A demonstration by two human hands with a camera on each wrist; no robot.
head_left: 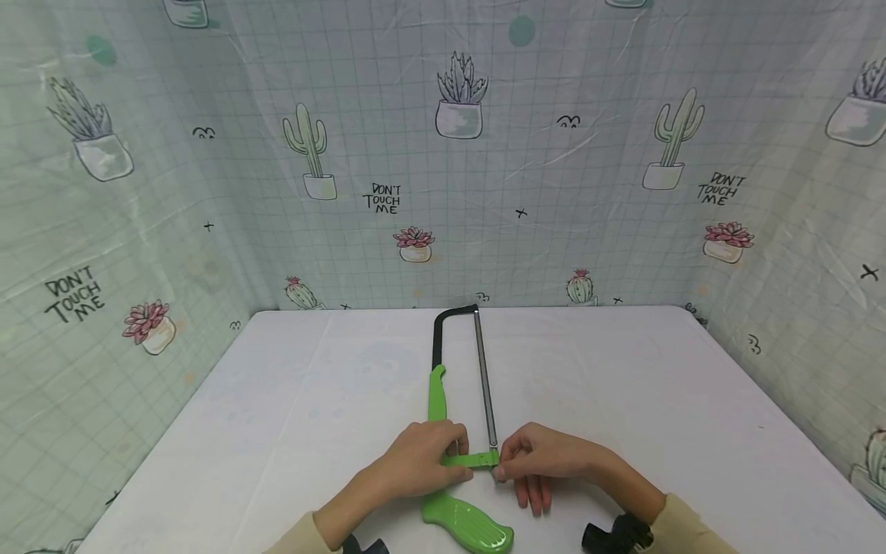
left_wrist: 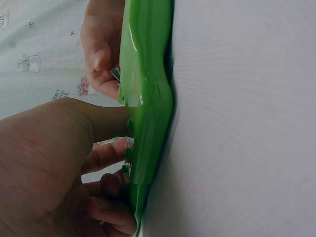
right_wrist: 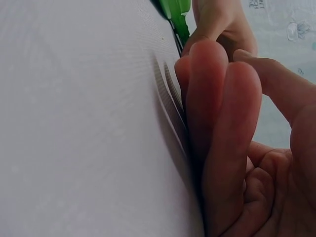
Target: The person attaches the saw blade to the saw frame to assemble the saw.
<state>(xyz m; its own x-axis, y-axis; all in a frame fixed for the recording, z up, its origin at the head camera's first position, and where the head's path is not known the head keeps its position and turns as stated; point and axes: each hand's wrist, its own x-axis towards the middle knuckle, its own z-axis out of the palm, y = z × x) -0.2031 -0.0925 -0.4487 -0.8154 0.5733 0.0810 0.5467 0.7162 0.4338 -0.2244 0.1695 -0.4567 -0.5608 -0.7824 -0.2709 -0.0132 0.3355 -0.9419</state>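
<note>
A hacksaw (head_left: 438, 396) with a green handle and a black front bow lies flat on the white table, pointing away from me. Its grey blade (head_left: 484, 377) runs along the right side, down to the green crossbar (head_left: 477, 460). My left hand (head_left: 422, 458) holds the green frame where the crossbar meets it, thumb below and fingers above. At the crossbar's right end, my right hand (head_left: 543, 458) pinches a small metal piece, which looks like the wing nut (left_wrist: 115, 73); the fingertips partly hide it. The right hand's lower fingers (right_wrist: 232, 113) hang down near the tabletop.
The white table (head_left: 311, 408) spreads out on both sides of the saw. Behind and beside it hangs a cloth (head_left: 484, 192) printed with cacti. Dark wrist devices (head_left: 618, 533) show near the front edge of the view.
</note>
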